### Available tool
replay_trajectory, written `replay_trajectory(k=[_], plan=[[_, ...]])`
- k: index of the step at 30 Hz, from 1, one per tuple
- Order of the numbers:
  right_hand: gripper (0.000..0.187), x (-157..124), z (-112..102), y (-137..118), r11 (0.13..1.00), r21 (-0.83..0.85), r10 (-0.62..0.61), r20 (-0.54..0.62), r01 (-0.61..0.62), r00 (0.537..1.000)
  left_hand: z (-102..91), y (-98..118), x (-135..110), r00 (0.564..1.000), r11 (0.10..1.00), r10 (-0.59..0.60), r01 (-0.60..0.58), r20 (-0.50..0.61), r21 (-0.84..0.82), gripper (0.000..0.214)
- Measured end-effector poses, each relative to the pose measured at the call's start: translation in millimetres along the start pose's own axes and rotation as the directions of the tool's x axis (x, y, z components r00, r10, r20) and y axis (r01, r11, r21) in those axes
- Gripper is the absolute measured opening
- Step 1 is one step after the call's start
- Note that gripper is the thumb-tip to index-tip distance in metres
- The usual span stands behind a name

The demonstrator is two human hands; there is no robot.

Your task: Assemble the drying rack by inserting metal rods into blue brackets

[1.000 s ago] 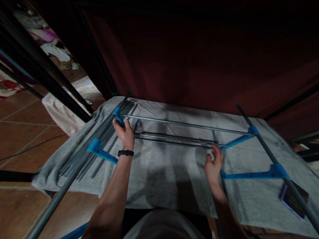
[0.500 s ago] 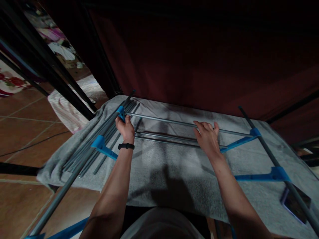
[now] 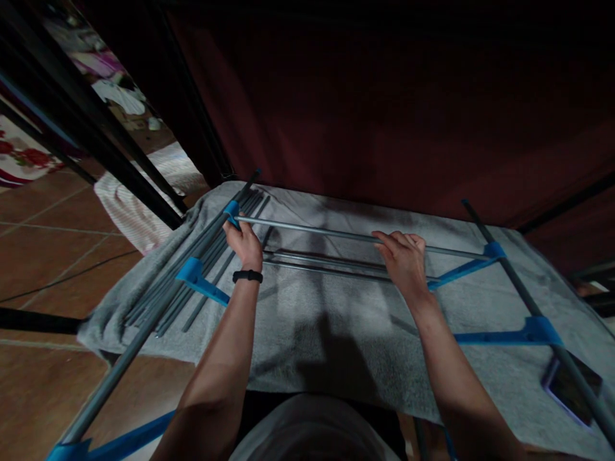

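both forearms reach forward from the bottom of the view, nearly straight and angled slightly toward each other. the left hand (image 3: 246, 246), with a black wristband (image 3: 247, 276) at the wrist, is knuckles up with its fingers curled shut around the left end of the grey rod (image 3: 317, 232), just beside the blue connector (image 3: 232, 211). the right hand (image 3: 403, 259) lies palm down on the same rod to the right of its middle, fingers draped over the top and pointing left and away. the thumb is hidden, so i cannot tell whether this hand truly grips or only rests there. the grey rod is held just above a grey towel (image 3: 312, 333), its long axis running left to right across the view. its right end sits slightly nearer the person and meets a second blue connector (image 3: 494, 251). the two connectors sit on two long side poles, the left pole (image 3: 139, 346) and the right pole (image 3: 528, 301), which run away from the person on either side. lower blue brackets (image 3: 199, 282) are fitted nearer along them. two more rods (image 3: 327, 264) lie on the towel parallel to the held one, just under the hands. a bundle of loose rods (image 3: 202, 269) lies along the left pole. a phone (image 3: 571, 387) rests on the towel at the right, under the right pole.
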State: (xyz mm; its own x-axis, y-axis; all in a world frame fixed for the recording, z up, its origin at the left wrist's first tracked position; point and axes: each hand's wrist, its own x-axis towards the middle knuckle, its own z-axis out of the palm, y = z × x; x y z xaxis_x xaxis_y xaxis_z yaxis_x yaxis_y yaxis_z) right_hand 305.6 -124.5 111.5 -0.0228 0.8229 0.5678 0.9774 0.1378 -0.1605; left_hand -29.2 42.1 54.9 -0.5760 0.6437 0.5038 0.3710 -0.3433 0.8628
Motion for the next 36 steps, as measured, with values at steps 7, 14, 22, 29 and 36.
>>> replay_trajectory(k=[7,14,22,29,36], plan=[[0.031,0.5,-1.2,-1.7,1.000,-0.019,0.012,0.012,-0.011,1.000,-0.1,3.4,-3.6,1.000,1.000,0.012,-0.011,-0.002,0.027,0.030],[0.031,0.7,-3.0,-2.4,1.000,0.001,0.023,0.029,-0.023,0.999,1.4,4.2,-3.8,0.999,0.999,0.032,-0.032,-0.023,0.025,0.026],[0.034,0.4,-5.1,-1.7,1.000,-0.004,0.025,0.049,-0.024,0.998,2.2,8.6,-3.9,0.999,0.999,-0.030,0.031,-0.030,0.034,0.025],[0.035,1.2,-8.1,-2.5,1.000,-0.012,0.020,0.066,-0.019,0.998,2.7,7.5,-4.1,0.999,0.999,-0.032,0.033,-0.021,0.036,0.023],[0.034,1.6,-7.4,-1.3,1.000,-0.024,0.016,0.071,-0.015,0.997,3.7,3.5,-4.9,1.000,0.998,-0.017,0.018,-0.024,0.054,0.020]])
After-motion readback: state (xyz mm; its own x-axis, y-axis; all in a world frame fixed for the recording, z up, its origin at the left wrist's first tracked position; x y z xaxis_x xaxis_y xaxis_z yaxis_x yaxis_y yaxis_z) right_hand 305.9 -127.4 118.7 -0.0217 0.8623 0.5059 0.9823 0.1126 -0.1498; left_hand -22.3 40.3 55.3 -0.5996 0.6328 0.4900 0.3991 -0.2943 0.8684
